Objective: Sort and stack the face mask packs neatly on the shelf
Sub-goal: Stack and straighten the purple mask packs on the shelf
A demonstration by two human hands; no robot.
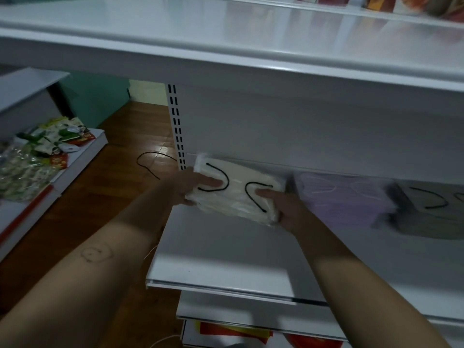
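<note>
A clear pack of cream face masks with black ear loops (241,182) lies at the back left of the white shelf (226,257). My left hand (193,184) grips its left end, thumb on top. My right hand (283,209) grips its right front corner, thumb on top as well. To the right of it sits a pack of lilac masks (344,202). Further right, a grey pack with black loops (431,212) reaches the frame edge.
A white shelf board (226,54) hangs close overhead. To the left stands a lower shelf unit with several snack packets (37,156). A black cord (150,164) lies on the wooden floor. Red packets (233,332) show on the shelf below.
</note>
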